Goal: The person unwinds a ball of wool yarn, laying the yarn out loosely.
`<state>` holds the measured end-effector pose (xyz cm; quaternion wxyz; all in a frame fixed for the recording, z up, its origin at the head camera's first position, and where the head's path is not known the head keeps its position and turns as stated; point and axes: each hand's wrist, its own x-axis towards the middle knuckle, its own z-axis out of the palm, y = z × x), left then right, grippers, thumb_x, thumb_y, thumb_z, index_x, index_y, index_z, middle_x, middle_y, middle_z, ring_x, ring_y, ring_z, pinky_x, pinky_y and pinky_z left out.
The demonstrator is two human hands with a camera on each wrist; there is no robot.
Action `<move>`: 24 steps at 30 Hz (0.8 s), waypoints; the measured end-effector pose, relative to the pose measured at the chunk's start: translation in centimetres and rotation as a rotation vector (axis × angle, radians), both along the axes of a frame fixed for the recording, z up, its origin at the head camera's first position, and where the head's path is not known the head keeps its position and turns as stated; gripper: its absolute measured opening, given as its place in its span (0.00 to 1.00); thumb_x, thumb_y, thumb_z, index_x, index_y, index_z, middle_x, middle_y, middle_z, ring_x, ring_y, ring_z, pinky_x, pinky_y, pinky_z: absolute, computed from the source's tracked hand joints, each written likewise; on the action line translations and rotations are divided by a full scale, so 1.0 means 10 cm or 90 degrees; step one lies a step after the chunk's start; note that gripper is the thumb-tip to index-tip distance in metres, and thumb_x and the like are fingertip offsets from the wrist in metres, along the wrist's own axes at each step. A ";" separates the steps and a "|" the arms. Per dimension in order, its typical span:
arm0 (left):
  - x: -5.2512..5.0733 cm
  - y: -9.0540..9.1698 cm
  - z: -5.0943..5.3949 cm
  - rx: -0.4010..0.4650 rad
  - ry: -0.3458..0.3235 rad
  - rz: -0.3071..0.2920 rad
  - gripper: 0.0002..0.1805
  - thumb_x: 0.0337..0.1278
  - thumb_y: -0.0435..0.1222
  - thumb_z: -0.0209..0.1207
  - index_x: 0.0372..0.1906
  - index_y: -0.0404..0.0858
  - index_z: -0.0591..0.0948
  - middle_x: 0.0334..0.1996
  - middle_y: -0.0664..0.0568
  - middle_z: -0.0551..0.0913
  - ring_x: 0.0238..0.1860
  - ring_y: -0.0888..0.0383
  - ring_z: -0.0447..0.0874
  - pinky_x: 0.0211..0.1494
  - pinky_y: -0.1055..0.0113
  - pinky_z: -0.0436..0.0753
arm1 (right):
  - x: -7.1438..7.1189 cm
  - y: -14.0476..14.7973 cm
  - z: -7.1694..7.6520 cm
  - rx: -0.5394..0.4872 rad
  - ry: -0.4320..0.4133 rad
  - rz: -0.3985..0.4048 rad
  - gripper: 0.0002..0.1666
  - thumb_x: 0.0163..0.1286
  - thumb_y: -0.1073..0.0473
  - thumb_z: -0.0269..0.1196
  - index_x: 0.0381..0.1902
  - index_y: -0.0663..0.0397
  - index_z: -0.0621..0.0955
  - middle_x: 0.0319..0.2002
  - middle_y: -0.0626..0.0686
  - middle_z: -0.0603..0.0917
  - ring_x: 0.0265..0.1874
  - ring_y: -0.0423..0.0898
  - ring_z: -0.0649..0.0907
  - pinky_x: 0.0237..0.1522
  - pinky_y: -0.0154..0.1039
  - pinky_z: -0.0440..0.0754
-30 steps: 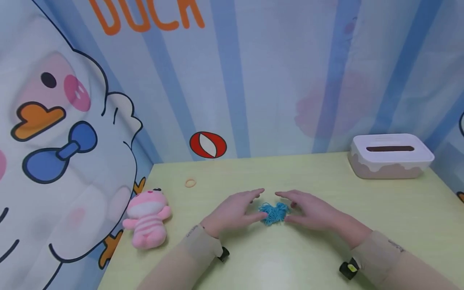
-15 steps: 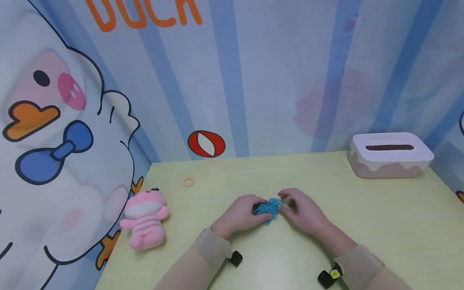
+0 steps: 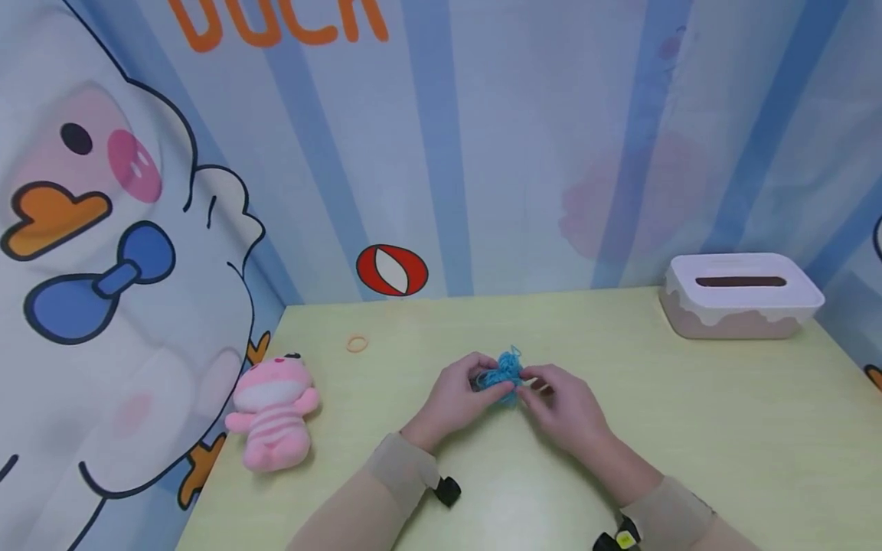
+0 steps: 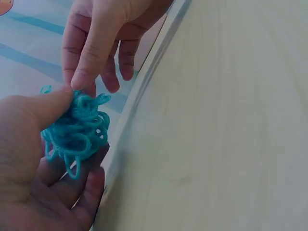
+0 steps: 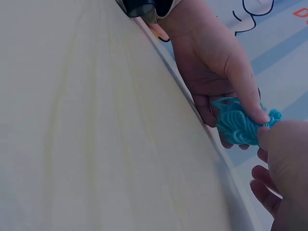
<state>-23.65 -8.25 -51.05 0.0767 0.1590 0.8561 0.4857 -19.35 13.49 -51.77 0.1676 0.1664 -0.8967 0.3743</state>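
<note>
a pale blue backdrop point(image 3: 524, 153) of lightly wrinkled fabric, printed with darker blue stripes and a large white duck point(image 3: 186, 321) in black outline, stands behind a smooth, pale yellow tabletop point(image 3: 723, 428) with faint wood-like grain. at the far right corner sits a low, rounded box point(image 3: 747, 325), its glossy white top edged in a wavy drip shape above a beige-brown base, with a long dark slot. at the left lies a soft pink plush toy point(image 3: 278, 417), its round belly striped white. of the two hands, the left hand point(image 3: 458, 402) is curled, thumb above and fingers beneath, gripping a bundle of yarn; the right hand point(image 3: 572, 405) pinches the bundle's end between thumb and forefinger, other fingers loosely bent. the bundle of yarn point(image 4: 79, 127), turquoise, fuzzy and loopy, is between them over the middle of the tabletop. a thin, peach-orange ring point(image 3: 347, 344) lies farther back.
</note>
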 end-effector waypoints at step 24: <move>-0.04 -0.08 -0.01 0.223 -0.156 -0.089 0.24 0.80 0.41 0.65 0.74 0.46 0.80 0.67 0.48 0.83 0.66 0.53 0.89 0.72 0.62 0.86 | -0.01 0.04 -0.04 -0.063 0.167 0.064 0.10 0.66 0.68 0.75 0.42 0.51 0.91 0.38 0.47 0.94 0.39 0.46 0.93 0.44 0.47 0.92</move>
